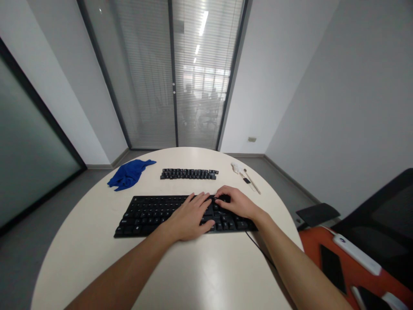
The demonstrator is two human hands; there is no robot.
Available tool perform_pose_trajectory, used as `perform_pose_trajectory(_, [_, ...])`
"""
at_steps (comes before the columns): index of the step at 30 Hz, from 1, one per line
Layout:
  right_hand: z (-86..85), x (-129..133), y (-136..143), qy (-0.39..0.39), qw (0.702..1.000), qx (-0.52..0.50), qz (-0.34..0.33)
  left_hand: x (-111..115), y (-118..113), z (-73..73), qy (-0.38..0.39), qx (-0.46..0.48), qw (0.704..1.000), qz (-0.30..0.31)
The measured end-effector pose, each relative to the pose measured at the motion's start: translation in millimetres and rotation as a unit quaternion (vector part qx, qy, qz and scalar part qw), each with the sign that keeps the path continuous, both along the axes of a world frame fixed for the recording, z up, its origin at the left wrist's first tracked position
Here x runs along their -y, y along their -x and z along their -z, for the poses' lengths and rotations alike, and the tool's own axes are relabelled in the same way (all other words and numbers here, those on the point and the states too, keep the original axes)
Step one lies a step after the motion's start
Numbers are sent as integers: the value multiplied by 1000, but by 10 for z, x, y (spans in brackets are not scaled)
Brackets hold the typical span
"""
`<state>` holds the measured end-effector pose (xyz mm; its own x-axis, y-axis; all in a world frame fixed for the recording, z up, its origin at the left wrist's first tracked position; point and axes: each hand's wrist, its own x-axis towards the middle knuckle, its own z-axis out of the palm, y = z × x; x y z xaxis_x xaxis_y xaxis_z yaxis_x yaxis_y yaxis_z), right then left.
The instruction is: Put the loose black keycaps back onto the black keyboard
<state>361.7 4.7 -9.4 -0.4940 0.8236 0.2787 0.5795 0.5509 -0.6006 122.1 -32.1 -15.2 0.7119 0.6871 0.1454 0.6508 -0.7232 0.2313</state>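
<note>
A black keyboard (146, 215) lies flat on the pale round table (206, 267). Across its middle rests my left hand (190, 217), palm down, its fingers stretched out over the keys and the thumb apart near the front edge. My right hand (237, 202) is at the upper right part of the keyboard. Its thumb and index finger curl toward each other in a pinch at the keys; whatever is between the tips is too small to make out. Behind the keyboard, loose black keycaps (189, 174) stand lined up in rows.
A crumpled blue cloth (130, 174) lies back left. At the back right are a white tissue (237, 168), a thin stick (253, 181) and a small black piece (246, 181). The keyboard's cable (260, 249) runs off the right edge, near an orange chair seat (309, 245) holding a phone (333, 268).
</note>
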Motion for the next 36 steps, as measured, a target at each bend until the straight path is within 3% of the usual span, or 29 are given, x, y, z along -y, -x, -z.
perform_pose_trajectory(8, [-3, -3, 0, -5, 1000, 0, -20, -2, 0, 9, -4, -5, 1000, -1])
perform_pose_trajectory(24, [-78, 52, 77, -14, 998, 57, 31, -12, 11, 48, -2, 17, 1000, 3])
perform_pose_trajectory(31, [-54, 31, 47, -9, 1000, 21, 1, -14, 15, 50, -4, 17, 1000, 4])
perform_pose_trajectory(36, [0, 18, 68, 2, 998, 21, 65, -22, 16, 73, -9, 17, 1000, 4])
